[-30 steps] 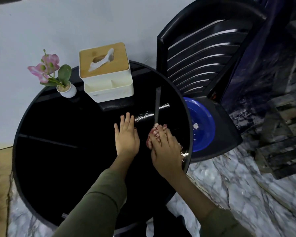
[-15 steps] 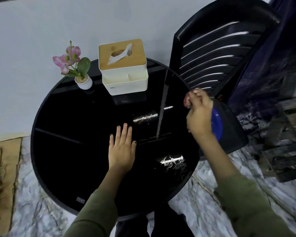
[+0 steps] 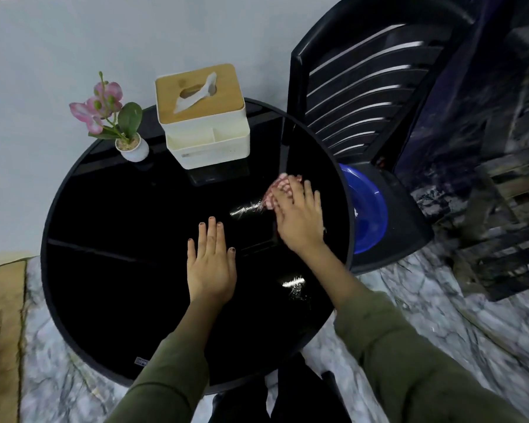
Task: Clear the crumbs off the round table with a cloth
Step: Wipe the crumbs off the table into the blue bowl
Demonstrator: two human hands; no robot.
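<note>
The round black glossy table (image 3: 104, 270) fills the middle of the head view. My right hand (image 3: 300, 218) presses a red-and-white checked cloth (image 3: 274, 192) flat on the table's right side, near the rim; most of the cloth is hidden under the palm. My left hand (image 3: 211, 264) lies flat on the tabletop at its centre, fingers apart, holding nothing. I cannot make out any crumbs on the dark surface, only light reflections.
A white tissue box with a wooden lid (image 3: 202, 117) and a small potted pink flower (image 3: 119, 123) stand at the table's far edge by the wall. A blue bowl (image 3: 367, 212) sits on the seat of a black chair (image 3: 364, 87) right of the table.
My right hand came back from over the blue bowl with the cloth and now presses it on the table's right side. The left hand stayed flat in place.
</note>
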